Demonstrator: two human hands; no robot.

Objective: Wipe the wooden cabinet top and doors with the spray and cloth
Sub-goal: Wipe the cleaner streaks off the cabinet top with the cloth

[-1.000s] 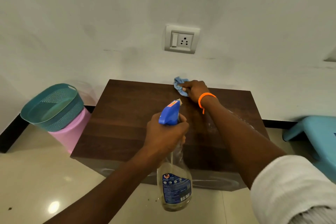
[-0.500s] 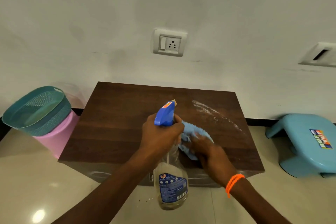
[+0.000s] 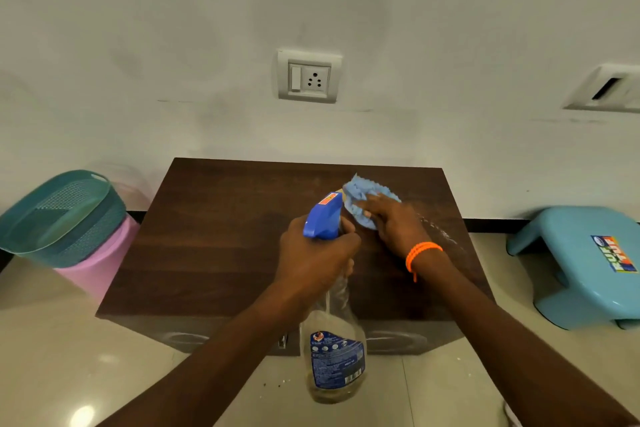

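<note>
A low dark wooden cabinet stands against the white wall. My left hand grips the neck of a clear spray bottle with a blue trigger head, held above the cabinet's front edge. My right hand, with an orange band at the wrist, presses a light blue cloth flat on the cabinet top, right of centre and towards the back. A wet streak of spray droplets shows on the wood to the right of the cloth. The cabinet doors are seen only as a thin strip under the front edge.
A teal mesh basket sits on a pink tub left of the cabinet. A light blue plastic stool stands on the right. A wall socket is above the cabinet. Glossy beige floor tiles lie in front.
My right hand slid the cloth from the back of the top down to the front edge, then back up towards the rear right. The bottle stayed in my left hand.
</note>
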